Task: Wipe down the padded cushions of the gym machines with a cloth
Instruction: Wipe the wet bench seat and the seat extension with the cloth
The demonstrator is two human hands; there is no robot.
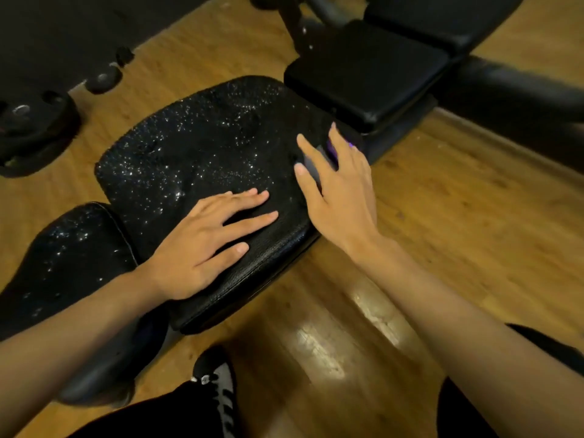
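Four black cushions are visible: the speckled central cushion [196, 147], a second cushion [69, 254] at lower left, and two plain cushions [363, 77] beyond its far right corner. The left grip [196, 248] lies wide and flat on the central cushion's near edge. The right grip [335, 197], fingers spread, covers a blurred grey-and-purple cloth [316, 161] at the right edge; its hold cannot be determined. One shoe [218, 384] stands on the wooden floor [442, 216].

Glossy wooden floor [442, 216] runs throughout. A dark mat [63, 33] covers its far left corner, with black weights [31, 134] lying along the mat's edge. A black-and-white shoe [218, 384] stands nearest.
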